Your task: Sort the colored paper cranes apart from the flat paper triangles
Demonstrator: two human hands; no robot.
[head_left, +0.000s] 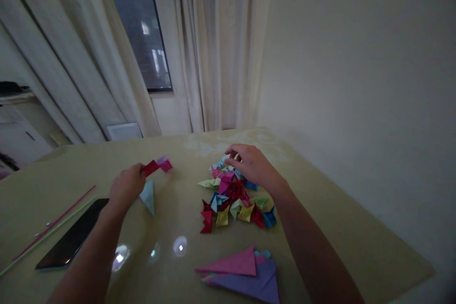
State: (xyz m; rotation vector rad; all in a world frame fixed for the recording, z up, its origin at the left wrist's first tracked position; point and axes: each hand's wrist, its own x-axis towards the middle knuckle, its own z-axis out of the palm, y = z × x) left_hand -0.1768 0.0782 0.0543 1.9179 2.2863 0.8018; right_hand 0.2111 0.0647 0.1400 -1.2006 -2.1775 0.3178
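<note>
My left hand [128, 184] is closed on one end of a red folded paper strip [150, 168]. A pink and purple folded paper piece [165, 164] shows at the strip's far end; whether the two are joined I cannot tell. Just below that hand, a pale blue folded paper triangle [147, 198] lies on the table. My right hand [249, 164] is over the back of a pile of small origami pieces [235, 190] in red, blue, yellow, green and pink. Its thumb and curled fingers are apart, with nothing visible between them.
Nearer me lie larger folded papers, one pink [238, 264] and one purple [256, 279], partly overlapping. At left are a black phone [73, 235] and two thin sticks, one pink [57, 221], one green [50, 233]. Wall [356, 80] borders the table's right side; curtains [224, 47] hang behind.
</note>
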